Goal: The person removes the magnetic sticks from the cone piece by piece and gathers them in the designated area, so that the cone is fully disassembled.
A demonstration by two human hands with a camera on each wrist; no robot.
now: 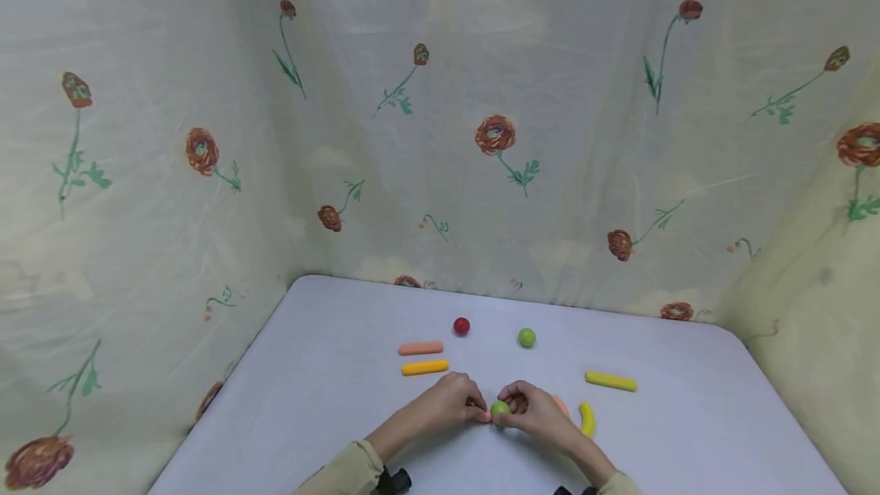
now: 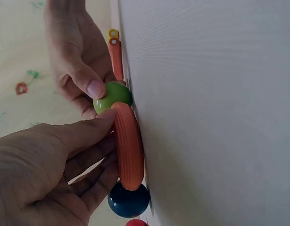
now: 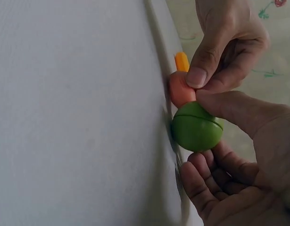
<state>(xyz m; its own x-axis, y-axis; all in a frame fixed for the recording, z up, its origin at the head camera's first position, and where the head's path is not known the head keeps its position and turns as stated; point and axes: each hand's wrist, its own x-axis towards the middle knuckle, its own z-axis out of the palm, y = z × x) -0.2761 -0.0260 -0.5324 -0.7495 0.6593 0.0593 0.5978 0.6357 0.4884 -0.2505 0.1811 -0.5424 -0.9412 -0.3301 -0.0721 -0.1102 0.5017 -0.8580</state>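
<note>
My left hand [image 1: 455, 400] pinches a ridged orange stick [image 2: 129, 150] between thumb and fingers, low over the white tabletop. My right hand [image 1: 539, 412] holds a glossy green ball [image 1: 499, 408], its thumb on one side and fingers on the other. In the right wrist view a thin groove runs round this ball [image 3: 197, 127]. One end of the stick meets the ball or lies right against it. Near the stick's other end sits a dark blue ball [image 2: 128, 199], which the left hand hides in the head view.
Beyond the hands lie a red ball [image 1: 461, 326], a second green ball [image 1: 526, 338], a peach stick [image 1: 421, 348] and an orange-yellow stick [image 1: 425, 367]. At the right are a yellow stick [image 1: 611, 381], a curved yellow piece [image 1: 587, 419] and a partly hidden peach piece [image 1: 561, 405]. Flowered cloth [image 1: 440, 174] surrounds the table.
</note>
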